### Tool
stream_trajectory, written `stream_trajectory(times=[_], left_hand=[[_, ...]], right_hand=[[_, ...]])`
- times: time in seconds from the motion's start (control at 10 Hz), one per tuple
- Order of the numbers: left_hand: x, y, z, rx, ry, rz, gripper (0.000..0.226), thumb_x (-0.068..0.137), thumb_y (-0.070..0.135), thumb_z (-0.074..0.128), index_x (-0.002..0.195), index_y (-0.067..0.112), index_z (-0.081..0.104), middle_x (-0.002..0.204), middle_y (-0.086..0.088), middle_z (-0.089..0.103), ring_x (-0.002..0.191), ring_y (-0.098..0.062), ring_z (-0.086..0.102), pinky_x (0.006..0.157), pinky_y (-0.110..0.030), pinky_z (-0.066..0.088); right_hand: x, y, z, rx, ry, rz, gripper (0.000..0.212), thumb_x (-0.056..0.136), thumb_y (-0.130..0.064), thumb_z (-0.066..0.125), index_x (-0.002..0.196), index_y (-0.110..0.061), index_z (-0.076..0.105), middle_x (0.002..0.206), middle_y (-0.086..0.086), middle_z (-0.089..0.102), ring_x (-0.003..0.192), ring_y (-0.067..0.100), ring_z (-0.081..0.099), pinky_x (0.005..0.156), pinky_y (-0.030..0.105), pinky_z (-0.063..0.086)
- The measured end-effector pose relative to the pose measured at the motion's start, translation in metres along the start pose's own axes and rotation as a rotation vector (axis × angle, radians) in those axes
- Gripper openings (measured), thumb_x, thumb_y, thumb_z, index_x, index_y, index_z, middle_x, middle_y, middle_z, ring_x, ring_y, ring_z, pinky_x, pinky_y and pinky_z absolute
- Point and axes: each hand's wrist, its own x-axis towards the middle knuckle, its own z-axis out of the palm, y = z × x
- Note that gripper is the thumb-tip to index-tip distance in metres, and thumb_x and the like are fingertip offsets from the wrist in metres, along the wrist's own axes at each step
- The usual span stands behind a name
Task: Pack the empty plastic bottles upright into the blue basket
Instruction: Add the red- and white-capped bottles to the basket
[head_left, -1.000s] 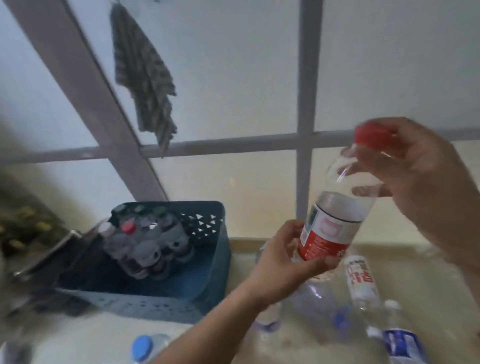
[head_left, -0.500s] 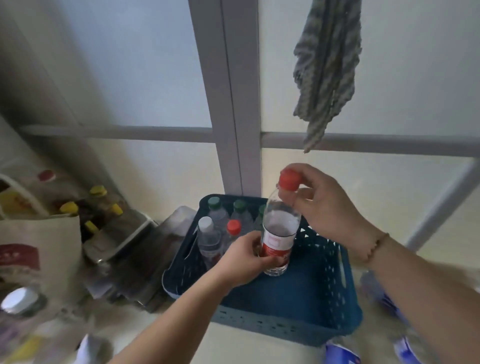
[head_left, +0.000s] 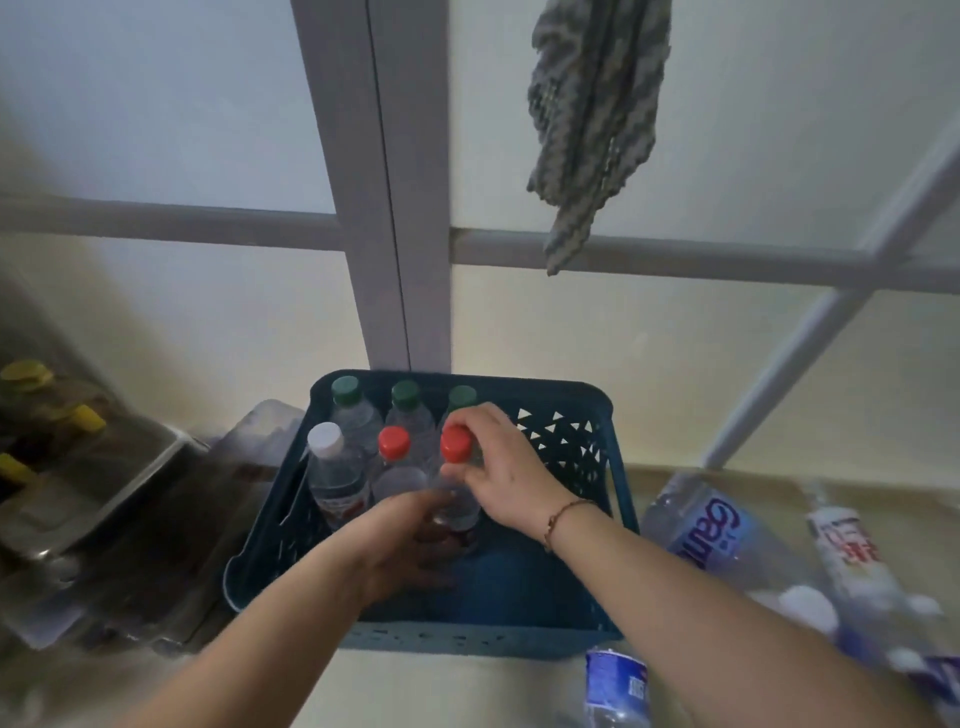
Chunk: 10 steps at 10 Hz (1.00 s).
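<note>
The blue basket (head_left: 597, 525) stands against the window wall. An empty red-capped bottle (head_left: 456, 452) is upright inside it, beside another red-capped bottle (head_left: 393, 447). My right hand (head_left: 506, 470) pinches its neck just under the cap, and my left hand (head_left: 410, 545) wraps its lower body, hiding the label. A white-capped bottle (head_left: 327, 467) and three green-capped bottles (head_left: 347, 397) stand along the basket's left and back. The basket's right half holds nothing.
Several loose empty bottles lie on the counter at the right, among them a large blue-lettered one (head_left: 727, 535) and a red-labelled one (head_left: 847, 551). A blue-labelled bottle (head_left: 615, 686) lies in front of the basket. A metal tray (head_left: 104, 493) and yellow-capped jars (head_left: 78, 421) sit at the left. A cloth (head_left: 592, 124) hangs above.
Both hands have carried the red-capped bottle from the right, over the basket, and lowered it into the second row next to the other red-capped bottle. The view has swung left and down.
</note>
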Motion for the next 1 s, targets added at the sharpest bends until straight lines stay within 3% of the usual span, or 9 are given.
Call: stream_trajectory(times=[0.2,0.3,0.4,0.5,0.6,0.7,0.8,0.9,1.0], left_hand=[[-0.003,0.002,0.001,-0.066,0.008,-0.007,0.03,0.099,0.024,0.053,0.122,0.005,0.058,0.114,-0.022,0.058,0.102,-0.035,0.057,0.094,-0.055,0.05],[-0.009,0.004,0.006,-0.111,0.016,-0.012,0.034,0.098,0.021,0.052,0.124,0.0,0.056,0.12,-0.024,0.059,0.106,-0.037,0.058,0.099,-0.055,0.048],[-0.025,0.011,0.013,-0.244,-0.015,-0.009,0.031,0.092,0.017,0.052,0.107,-0.011,0.053,0.114,-0.031,0.059,0.106,-0.042,0.057,0.102,-0.053,0.043],[-0.043,0.02,0.027,-0.379,-0.013,0.069,0.044,0.085,0.019,0.051,0.109,-0.018,0.048,0.099,-0.039,0.065,0.105,-0.043,0.056,0.096,-0.049,0.043],[-0.07,0.031,0.049,-0.667,0.061,0.159,0.055,0.096,0.018,0.04,0.142,-0.011,0.032,0.142,-0.035,0.043,0.131,-0.043,0.043,0.107,-0.054,0.037],[-0.064,0.011,0.084,-0.717,-0.062,0.313,0.051,0.105,0.011,0.014,0.151,-0.009,0.004,0.152,-0.038,0.027,0.134,-0.042,0.046,0.111,-0.059,0.032],[-0.07,0.011,0.186,-0.331,-0.066,0.58,0.039,0.073,0.014,0.056,0.107,0.024,0.075,0.11,-0.002,0.075,0.097,-0.012,0.072,0.091,-0.036,0.045],[-0.079,-0.003,0.276,-0.151,-0.238,0.573,0.037,0.067,0.018,0.063,0.101,0.027,0.074,0.111,0.007,0.074,0.108,-0.014,0.065,0.097,-0.037,0.044],[-0.051,-0.031,0.334,0.06,-0.236,0.574,0.03,0.071,0.027,0.062,0.097,0.033,0.075,0.108,0.011,0.072,0.103,-0.008,0.064,0.102,-0.04,0.046]], right_hand=[[0.0,0.002,0.006,0.008,-0.011,0.01,0.034,0.087,-0.016,0.068,0.118,-0.014,0.053,0.113,-0.003,0.043,0.099,0.014,0.049,0.095,0.025,0.036],[-0.002,0.003,0.004,-0.063,-0.024,-0.008,0.037,0.087,-0.023,0.068,0.119,-0.018,0.051,0.118,0.001,0.047,0.102,0.019,0.051,0.094,0.033,0.043],[0.0,0.005,-0.005,-0.197,-0.071,-0.024,0.049,0.084,-0.036,0.07,0.125,-0.02,0.049,0.122,0.005,0.051,0.111,0.024,0.05,0.094,0.045,0.048],[-0.003,0.001,-0.025,-0.278,-0.139,-0.027,0.072,0.08,-0.046,0.071,0.139,-0.019,0.04,0.133,0.009,0.05,0.123,0.029,0.045,0.097,0.047,0.045],[-0.021,-0.006,-0.064,-0.263,-0.063,-0.059,0.065,0.085,-0.043,0.068,0.139,-0.017,0.043,0.13,0.011,0.054,0.119,0.029,0.052,0.096,0.046,0.047],[-0.061,0.001,-0.122,-0.208,0.091,-0.094,0.048,0.087,-0.04,0.066,0.128,-0.016,0.054,0.118,0.008,0.062,0.104,0.023,0.059,0.09,0.041,0.051],[-0.126,0.032,-0.184,-0.138,0.235,0.032,0.036,0.088,-0.038,0.066,0.119,-0.022,0.06,0.105,-0.003,0.065,0.093,0.013,0.06,0.083,0.03,0.051],[-0.199,0.096,-0.227,-0.138,0.432,0.275,0.028,0.084,-0.035,0.068,0.11,-0.026,0.062,0.092,-0.007,0.065,0.084,0.013,0.061,0.081,0.034,0.052],[-0.267,0.171,-0.238,-0.536,0.266,0.528,0.035,0.085,-0.034,0.06,0.118,-0.028,0.056,0.112,-0.005,0.062,0.104,0.02,0.055,0.085,0.034,0.048]])
